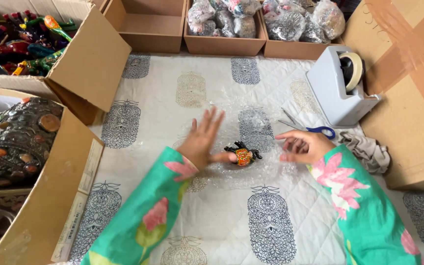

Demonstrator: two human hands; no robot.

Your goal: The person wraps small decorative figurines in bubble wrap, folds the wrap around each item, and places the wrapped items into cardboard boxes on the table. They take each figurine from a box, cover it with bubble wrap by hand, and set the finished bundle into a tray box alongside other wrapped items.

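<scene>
Kneeling over a quilted white cloth [207, 73] printed with grey motifs, a person in teal floral sleeves works at a sheet of clear bubble wrap [251, 172] spread flat at its middle. A small black toy elephant [242, 154] with an orange saddle stands on the wrap, between the two hands. The left hand [203, 142] lies open, fingers spread and released, its thumb touching the elephant's side. The right hand [304, 146] hovers just beside the figure with fingers loosely curled, grasping nothing. Open cloth lies in front of the wrap and below it, leaving room on those two sides. To the right, blue-handled scissors [315, 129] rest near the right hand, a grey tape dispenser [337, 88] stands behind them, and a crumpled grey rag [369, 149] lies against a tall taped cardboard carton [408, 122] that closes off that edge. Along the far edge sit an empty cardboard tray [148, 27] and two trays of bagged pieces [266, 19]. On the left, an open box of bright painted figures [25, 39] and a carton holding a dark studded ornament [15, 137] hem in that side.
</scene>
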